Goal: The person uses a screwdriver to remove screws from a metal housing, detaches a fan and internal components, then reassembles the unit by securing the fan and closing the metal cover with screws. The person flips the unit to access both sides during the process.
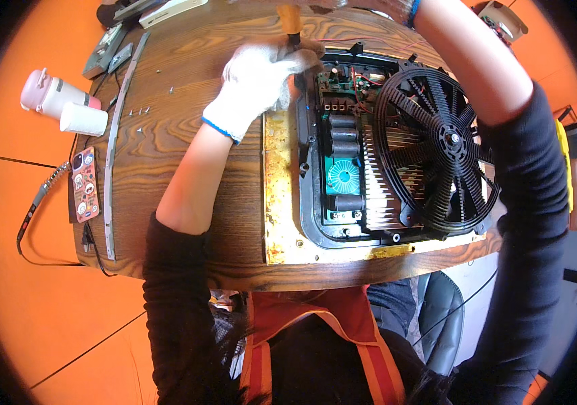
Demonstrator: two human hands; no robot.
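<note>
Overhead, in the head view, the gloved left hand (251, 81) is closed about the dark lower end of an orange-handled tool (290, 20), at the upper left corner of the black housing (311, 219). The right hand (369, 5) is largely cut off by the upper edge; its grip cannot be told. The housing lies open on a yellow-stained panel (279, 209) on the table (234, 216), a fan (452, 138) over its right part. Leftward are loose screws (141, 111), a metal strip (114, 155) and a phone (86, 185).
</note>
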